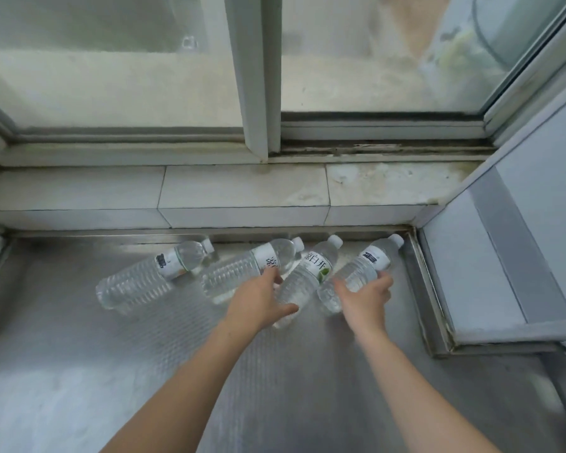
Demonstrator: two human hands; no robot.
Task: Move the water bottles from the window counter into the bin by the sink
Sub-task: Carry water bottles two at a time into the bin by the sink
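Several clear water bottles with white caps lie on their sides on the steel counter [79,371], below the window sill. The leftmost bottle [138,279] lies alone. The second bottle [232,276] is partly under my left hand [258,305]. That hand's fingertips dip into the gap beside the third bottle [311,269], and its thumb lies across this bottle's lower body. My right hand [366,299] grips the fourth bottle [356,273], thumb on its left side and fingers curled round its right. No bin is in view.
A tiled sill [242,191] and the sliding window frame [255,76] rise right behind the bottles. A raised steel rim [428,289] and a white panel [504,240] close off the counter's right side. Bare steel stretches toward me and to the left.
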